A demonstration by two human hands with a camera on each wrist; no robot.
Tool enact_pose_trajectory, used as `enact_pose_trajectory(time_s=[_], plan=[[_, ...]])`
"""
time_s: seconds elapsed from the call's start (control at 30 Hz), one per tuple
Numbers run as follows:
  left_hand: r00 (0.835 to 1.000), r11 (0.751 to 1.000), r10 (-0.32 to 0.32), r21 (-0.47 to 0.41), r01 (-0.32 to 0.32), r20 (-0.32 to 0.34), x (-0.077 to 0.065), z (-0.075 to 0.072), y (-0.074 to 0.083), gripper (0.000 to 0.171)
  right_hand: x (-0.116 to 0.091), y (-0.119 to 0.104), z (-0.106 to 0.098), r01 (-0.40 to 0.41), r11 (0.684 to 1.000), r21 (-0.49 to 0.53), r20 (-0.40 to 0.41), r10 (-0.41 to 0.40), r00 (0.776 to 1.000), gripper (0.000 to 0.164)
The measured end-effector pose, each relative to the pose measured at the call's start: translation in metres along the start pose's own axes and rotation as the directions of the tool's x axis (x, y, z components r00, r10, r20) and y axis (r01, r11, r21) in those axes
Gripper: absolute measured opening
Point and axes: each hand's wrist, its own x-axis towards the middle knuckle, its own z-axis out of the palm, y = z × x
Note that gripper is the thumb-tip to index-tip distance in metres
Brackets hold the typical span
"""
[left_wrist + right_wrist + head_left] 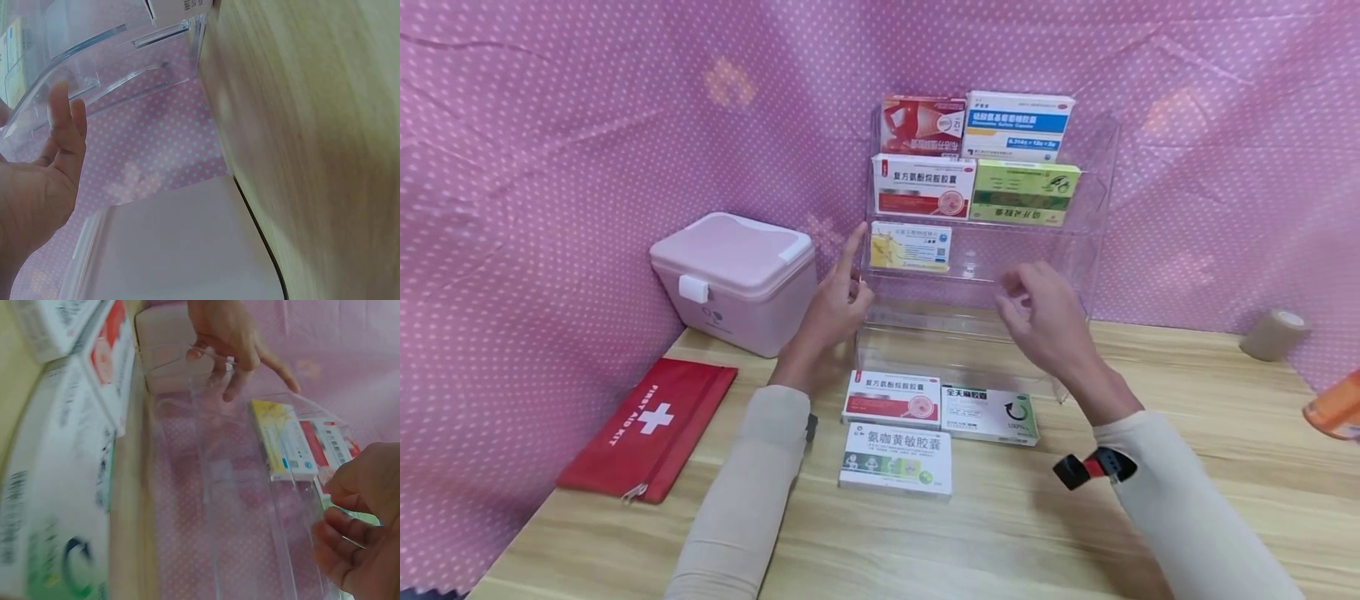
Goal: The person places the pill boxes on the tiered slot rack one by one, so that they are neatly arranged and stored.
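A clear tiered rack (925, 321) stands on the table with medicine boxes on its upper shelves. At its left side my left hand (838, 304) points its index finger up beside a small yellow-and-white box (910, 247); the other fingers are loosely bent and hold nothing. In front of the rack's right half hovers my right hand (1047, 321), fingers loosely bent, with nothing in them. Above the yellow box are a red-and-white box (922, 187) and a green box (1024, 193). A red box (922, 125) and a blue-and-white box (1017, 127) fill the top tier.
Before the rack lie a second red-and-white box (891, 397), a green-and-white box (988, 415) and a white capsule box (895, 460). Left are a pink lidded case (737, 283) and a red first aid pouch (651, 429). A tan roll (1273, 335) and orange object (1336, 406) sit right.
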Motion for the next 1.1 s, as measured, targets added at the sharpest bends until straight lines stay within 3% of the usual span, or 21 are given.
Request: enact_pose_trajectory(time_s=[0.13, 0.27, 0.47, 0.6, 0.73, 0.93, 1.1], plan=[[1.000, 1.000, 0.000, 0.002, 0.000, 0.000, 0.000, 0.001, 0.000, 0.096, -0.022, 0.008, -0.007, 0.003, 1.000, -0.020, 0.049, -0.002, 0.999, 0.011], [1.000, 1.000, 0.002, -0.001, -0.002, 0.000, 0.001, 0.002, -0.001, 0.096, -0.042, 0.014, -0.012, -0.012, 0.998, -0.058, 0.165, 0.022, 0.986, 0.006], [1.000, 1.000, 0.008, -0.001, -0.008, -0.004, 0.001, 0.001, -0.002, 0.096, -0.064, 0.024, -0.011, -0.052, 0.994, -0.099, 0.364, 0.084, 0.928, 0.005], [1.000, 1.000, 0.011, -0.003, -0.011, -0.003, 0.001, 0.000, -0.001, 0.095, -0.076, 0.030, -0.010, -0.070, 0.988, -0.135, 0.453, 0.124, 0.883, 0.010], [1.000, 1.000, 0.012, 0.003, -0.012, 0.000, 0.001, 0.000, -0.001, 0.094, -0.086, 0.035, -0.008, -0.072, 0.983, -0.171, 0.500, 0.149, 0.853, 0.017], [1.000, 1.000, 0.009, 0.011, -0.009, -0.004, 0.001, 0.001, -0.003, 0.093, -0.092, 0.040, -0.003, -0.154, 0.963, -0.223, 0.534, 0.253, 0.807, 0.024], [1.000, 1.000, 0.030, 0.006, -0.030, -0.007, 0.001, 0.002, -0.004, 0.094, -0.093, 0.045, -0.005, -0.181, 0.954, -0.240, 0.558, 0.288, 0.778, 0.033]])
